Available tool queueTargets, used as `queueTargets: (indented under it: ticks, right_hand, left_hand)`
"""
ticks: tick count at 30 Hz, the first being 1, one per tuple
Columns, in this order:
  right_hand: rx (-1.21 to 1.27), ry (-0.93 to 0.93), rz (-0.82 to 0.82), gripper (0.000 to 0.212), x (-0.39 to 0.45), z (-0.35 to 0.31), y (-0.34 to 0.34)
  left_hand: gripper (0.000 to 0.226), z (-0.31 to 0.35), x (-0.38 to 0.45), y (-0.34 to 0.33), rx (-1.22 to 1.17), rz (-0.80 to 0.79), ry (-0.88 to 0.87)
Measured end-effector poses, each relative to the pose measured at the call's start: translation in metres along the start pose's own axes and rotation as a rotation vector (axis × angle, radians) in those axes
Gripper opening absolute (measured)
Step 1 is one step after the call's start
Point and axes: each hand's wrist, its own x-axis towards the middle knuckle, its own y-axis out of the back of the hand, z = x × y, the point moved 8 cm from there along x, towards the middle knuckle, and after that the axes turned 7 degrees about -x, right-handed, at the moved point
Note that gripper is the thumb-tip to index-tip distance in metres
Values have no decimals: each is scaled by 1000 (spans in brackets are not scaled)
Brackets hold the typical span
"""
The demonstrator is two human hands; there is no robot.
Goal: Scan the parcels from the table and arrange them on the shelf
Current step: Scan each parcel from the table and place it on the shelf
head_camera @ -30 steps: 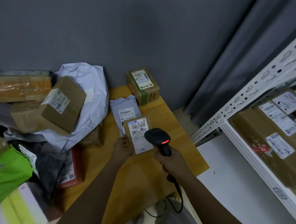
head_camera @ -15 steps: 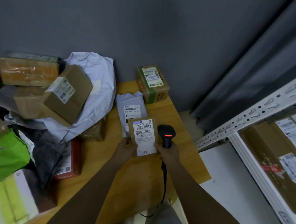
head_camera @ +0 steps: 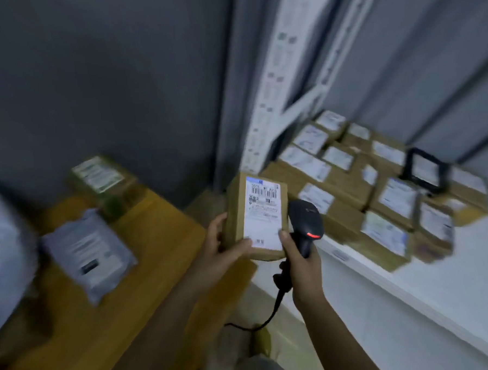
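Observation:
A small brown cardboard parcel with a white label faces me in mid-air, past the right edge of the wooden table. My left hand grips its lower left corner, thumb on the label. My right hand holds the black barcode scanner, its red light on, and the thumb touches the parcel's lower right edge. The white shelf with several labelled cardboard parcels lies just to the right.
On the table lie a grey poly mailer and a brown-green box at the back. A white bag shows at the left edge. The perforated shelf upright rises behind the parcel. The scanner cable hangs down.
The parcel has been lifted off the table and carried right toward the shelf, both hands moving with it. The view has swung right, so the shelf's parcels now fill the right side.

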Motion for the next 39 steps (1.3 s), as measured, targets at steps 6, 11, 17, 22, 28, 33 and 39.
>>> queueTargets:
  ticks: [6,11,17,22,28,33,39]
  right_hand:
    - [194,-11,109,59,13,-17,138]
    - [197,9,224,62,24,-21,259]
    - [192,-80,435,53,46,-14,410]
    - [117,-137,460,60,99,2,498]
    - [135,-190,369,65,172,27,505]
    - [81,-199,321,70,202,28,502]
    - [74,-202,335,54,187,34,512]
  left_hand:
    - [55,6,38,-159,36,-224,14]
    - [69,-9,45,-287,101,-379,65]
    - [61,-38,60,-412,611,-450,-22]
    - [45,-60,75,-461,877,-459,-130]
    - [49,-84,86,-486,1179,-424,-187]
    - [55,-91,98,-519,1367,-456,-425]
    - [59,-115,107,-569,1676,-619,-683]
